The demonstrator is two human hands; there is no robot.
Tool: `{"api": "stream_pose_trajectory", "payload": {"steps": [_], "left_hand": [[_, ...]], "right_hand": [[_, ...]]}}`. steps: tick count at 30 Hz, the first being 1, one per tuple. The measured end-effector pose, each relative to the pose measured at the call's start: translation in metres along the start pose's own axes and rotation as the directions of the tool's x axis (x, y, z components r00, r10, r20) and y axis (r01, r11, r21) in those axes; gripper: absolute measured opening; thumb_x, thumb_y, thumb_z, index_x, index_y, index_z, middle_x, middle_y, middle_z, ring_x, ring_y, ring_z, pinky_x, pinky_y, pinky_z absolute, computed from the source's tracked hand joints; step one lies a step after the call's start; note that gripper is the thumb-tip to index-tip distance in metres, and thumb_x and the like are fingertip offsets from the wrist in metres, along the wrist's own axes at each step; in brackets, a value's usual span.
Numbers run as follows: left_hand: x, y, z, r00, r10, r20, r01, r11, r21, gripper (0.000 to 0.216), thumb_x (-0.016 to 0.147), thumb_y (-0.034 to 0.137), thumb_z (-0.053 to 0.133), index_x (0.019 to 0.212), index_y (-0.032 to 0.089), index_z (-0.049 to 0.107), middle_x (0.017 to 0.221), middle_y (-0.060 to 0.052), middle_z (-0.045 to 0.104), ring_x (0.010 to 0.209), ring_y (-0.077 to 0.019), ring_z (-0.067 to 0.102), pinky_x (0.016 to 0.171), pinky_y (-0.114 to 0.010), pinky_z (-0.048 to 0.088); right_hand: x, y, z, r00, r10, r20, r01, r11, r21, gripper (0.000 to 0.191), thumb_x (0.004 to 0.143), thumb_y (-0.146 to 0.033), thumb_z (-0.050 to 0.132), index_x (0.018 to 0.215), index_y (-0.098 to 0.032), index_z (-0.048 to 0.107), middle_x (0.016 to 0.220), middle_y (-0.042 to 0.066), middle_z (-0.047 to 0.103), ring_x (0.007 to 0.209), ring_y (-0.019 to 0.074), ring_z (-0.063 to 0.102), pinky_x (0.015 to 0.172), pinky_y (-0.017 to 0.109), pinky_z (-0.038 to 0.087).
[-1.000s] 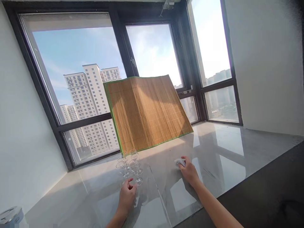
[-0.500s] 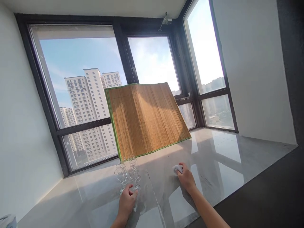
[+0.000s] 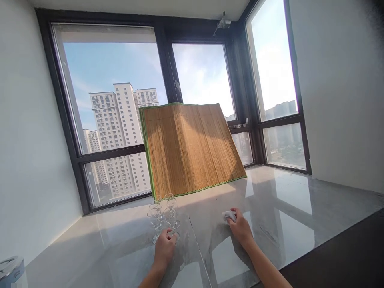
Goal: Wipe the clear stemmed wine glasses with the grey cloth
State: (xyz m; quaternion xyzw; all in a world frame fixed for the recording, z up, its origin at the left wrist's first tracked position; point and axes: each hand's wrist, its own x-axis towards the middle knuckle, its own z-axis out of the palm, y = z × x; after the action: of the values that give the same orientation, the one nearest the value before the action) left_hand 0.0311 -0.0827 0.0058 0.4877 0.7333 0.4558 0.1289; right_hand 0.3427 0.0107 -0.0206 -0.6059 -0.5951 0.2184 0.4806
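While the right hand grasps a crumpled white wad, thumb and fingers pinched firmly around it, the left hand is over by the glasses, its fingers curled right at the foot of the nearest one! Is it gripping that foot? Cannot tell; the fingers themselves hide the spot. And the white wad, there it is, down at the shiny sill, to the right of the dark seam, well apart from the glasses. The glasses, clear and stemmed, stand upright in a tight bunch, at least four rims showing, all left of that seam. Just behind them, here's the bamboo mat, green along its edges, leaning back against the dark window frame with a patch of sunlight across its slats. Way out at the near left corner sits a can, cut off by the edge of the view. Beyond the glass, tall pale buildings rise under a bright blue sky, with white walls on either side.
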Motion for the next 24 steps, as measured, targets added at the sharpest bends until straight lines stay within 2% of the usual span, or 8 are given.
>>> {"api": "stream_pose_trajectory", "payload": {"steps": [4, 6, 10, 13, 16, 20, 22, 24], "left_hand": [[0.007, -0.007, 0.010, 0.992, 0.096, 0.085, -0.091, 0.994, -0.057, 0.017, 0.073, 0.036, 0.064, 0.072, 0.019, 0.065, 0.054, 0.003, 0.055, 0.054, -0.0149, 0.055, 0.055, -0.024, 0.039], [0.006, -0.010, 0.013, 0.983, 0.158, 0.096, -0.151, 0.985, -0.077, 0.024, 0.075, 0.040, 0.064, 0.063, 0.019, 0.061, 0.055, 0.002, 0.055, 0.055, -0.0141, 0.054, 0.056, -0.023, 0.038], [-0.006, -0.007, 0.012, 0.934, 0.349, 0.082, -0.341, 0.935, -0.094, 0.031, 0.085, 0.043, 0.054, 0.069, 0.019, 0.067, 0.066, -0.002, 0.064, 0.064, -0.0171, 0.059, 0.063, -0.025, 0.043], [-0.020, 0.005, 0.016, 0.802, 0.574, 0.165, -0.582, 0.814, -0.006, 0.029, 0.091, 0.036, 0.049, 0.082, 0.021, 0.072, 0.079, -0.005, 0.067, 0.075, -0.0182, 0.062, 0.071, -0.026, 0.045], [-0.030, 0.025, 0.034, 0.658, 0.713, 0.243, -0.746, 0.661, 0.082, 0.031, 0.095, 0.032, 0.046, 0.080, 0.021, 0.072, 0.079, -0.006, 0.064, 0.074, -0.0161, 0.060, 0.066, -0.025, 0.042], [-0.031, 0.052, 0.063, 0.553, 0.820, 0.149, -0.833, 0.541, 0.115, 0.031, 0.095, 0.027, 0.045, 0.075, 0.019, 0.067, 0.084, -0.007, 0.063, 0.082, -0.0179, 0.057, 0.072, -0.027, 0.041], [-0.027, 0.058, 0.071, 0.546, 0.831, 0.111, -0.838, 0.538, 0.096, 0.030, 0.095, 0.027, 0.045, 0.073, 0.019, 0.063, 0.085, -0.008, 0.064, 0.083, -0.0187, 0.056, 0.076, -0.028, 0.041], [-0.022, 0.057, 0.073, 0.596, 0.795, 0.113, -0.803, 0.591, 0.075, 0.031, 0.096, 0.030, 0.044, 0.074, 0.019, 0.061, 0.080, -0.006, 0.065, 0.080, -0.0185, 0.057, 0.075, -0.028, 0.040]], "right_hand": [[0.001, 0.002, 0.001, 1.000, 0.002, -0.005, -0.002, 1.000, -0.005, 0.038, 0.081, -0.033, 0.049, 0.117, -0.019, 0.051, 0.103, 0.011, 0.068, 0.096, 0.0251, 0.065, 0.081, 0.030, 0.045], [-0.001, 0.001, 0.000, 1.000, 0.006, -0.009, -0.006, 1.000, 0.001, 0.038, 0.081, -0.033, 0.049, 0.116, -0.019, 0.051, 0.103, 0.010, 0.068, 0.096, 0.0248, 0.065, 0.081, 0.030, 0.045], [-0.007, -0.001, -0.001, 0.999, -0.032, -0.003, 0.032, 0.999, 0.030, 0.036, 0.082, -0.033, 0.050, 0.116, -0.021, 0.051, 0.101, 0.010, 0.068, 0.094, 0.0247, 0.066, 0.080, 0.030, 0.046], [-0.010, -0.003, -0.001, 0.998, -0.068, 0.016, 0.068, 0.997, 0.027, 0.036, 0.082, -0.031, 0.049, 0.117, -0.021, 0.051, 0.101, 0.010, 0.069, 0.093, 0.0251, 0.067, 0.079, 0.031, 0.046], [-0.011, -0.006, 0.000, 0.997, -0.075, 0.029, 0.075, 0.997, 0.012, 0.034, 0.082, -0.028, 0.050, 0.115, -0.022, 0.052, 0.100, 0.010, 0.070, 0.092, 0.0250, 0.067, 0.078, 0.031, 0.046], [-0.014, -0.009, -0.002, 0.995, -0.097, 0.033, 0.097, 0.995, 0.019, 0.036, 0.081, -0.028, 0.050, 0.117, -0.021, 0.051, 0.100, 0.010, 0.069, 0.091, 0.0248, 0.067, 0.079, 0.031, 0.046], [-0.017, -0.011, -0.003, 0.994, -0.108, 0.031, 0.107, 0.993, 0.049, 0.038, 0.081, -0.030, 0.049, 0.118, -0.021, 0.051, 0.100, 0.010, 0.069, 0.092, 0.0246, 0.067, 0.078, 0.030, 0.047], [-0.022, -0.012, -0.005, 0.993, -0.117, 0.023, 0.114, 0.989, 0.094, 0.040, 0.080, -0.032, 0.051, 0.119, -0.021, 0.051, 0.098, 0.010, 0.069, 0.090, 0.0241, 0.068, 0.077, 0.029, 0.048]]}}
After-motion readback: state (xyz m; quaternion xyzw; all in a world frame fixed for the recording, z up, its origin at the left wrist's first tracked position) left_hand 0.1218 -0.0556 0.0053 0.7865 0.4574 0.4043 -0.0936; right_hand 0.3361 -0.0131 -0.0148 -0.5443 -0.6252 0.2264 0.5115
